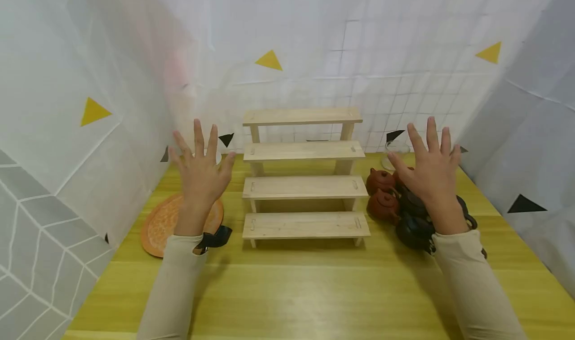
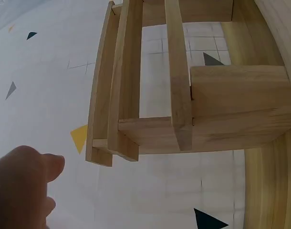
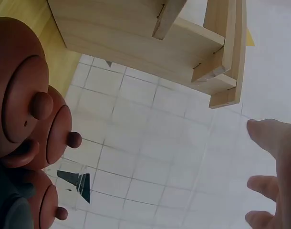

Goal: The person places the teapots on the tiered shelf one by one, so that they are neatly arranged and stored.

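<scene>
Both hands are raised with fingers spread and hold nothing. In the head view my left hand [image 1: 204,177] is over the far side of a round orange-brown patterned mat [image 1: 154,225]. My right hand [image 1: 433,177] hovers above a cluster of teapots, partly hiding them. Reddish-brown teapots [image 1: 383,205] stand at that cluster's left, and black teapots [image 1: 413,230] lie nearer, under the wrist. Between the hands stands a four-step wooden display rack [image 1: 305,187] with bare shelves. In the right wrist view, several reddish lidded teapots [image 3: 24,109] show at the left, fingers at the right edge.
A clear glass vessel [image 1: 395,155] stands behind the teapots. Something white [image 1: 218,157] shows partly behind the left hand. The yellow wooden table [image 1: 296,295] is bounded by pale sheet walls [image 1: 305,30] at the back and sides, marked with yellow and black triangles.
</scene>
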`<state>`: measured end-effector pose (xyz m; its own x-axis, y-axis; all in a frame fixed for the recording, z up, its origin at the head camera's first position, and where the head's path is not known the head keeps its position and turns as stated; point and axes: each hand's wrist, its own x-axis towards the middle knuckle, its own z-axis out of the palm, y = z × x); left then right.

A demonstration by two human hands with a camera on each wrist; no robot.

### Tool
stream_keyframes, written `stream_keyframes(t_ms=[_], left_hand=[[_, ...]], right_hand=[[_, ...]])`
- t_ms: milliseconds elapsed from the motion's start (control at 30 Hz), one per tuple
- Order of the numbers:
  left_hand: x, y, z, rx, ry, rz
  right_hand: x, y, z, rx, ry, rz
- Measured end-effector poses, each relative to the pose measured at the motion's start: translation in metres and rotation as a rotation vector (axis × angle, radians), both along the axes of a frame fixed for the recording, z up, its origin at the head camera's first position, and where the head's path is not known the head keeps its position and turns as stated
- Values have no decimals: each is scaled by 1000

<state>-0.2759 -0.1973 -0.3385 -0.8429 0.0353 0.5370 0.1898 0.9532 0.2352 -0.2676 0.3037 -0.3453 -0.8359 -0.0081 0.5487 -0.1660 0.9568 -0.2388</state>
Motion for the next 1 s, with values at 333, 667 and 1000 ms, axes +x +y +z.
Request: stream_keyframes(t_ms=[333, 667, 1000], left_hand=[[25, 3, 27, 509, -70, -317], [53, -12, -3, 685, -256, -438], [69, -16, -79, 628, -403, -510]], right_hand=[[26, -8, 27, -432, 157, 257], [62, 20, 37, -687, -30, 151], [75, 57, 22, -599, -100, -8]])
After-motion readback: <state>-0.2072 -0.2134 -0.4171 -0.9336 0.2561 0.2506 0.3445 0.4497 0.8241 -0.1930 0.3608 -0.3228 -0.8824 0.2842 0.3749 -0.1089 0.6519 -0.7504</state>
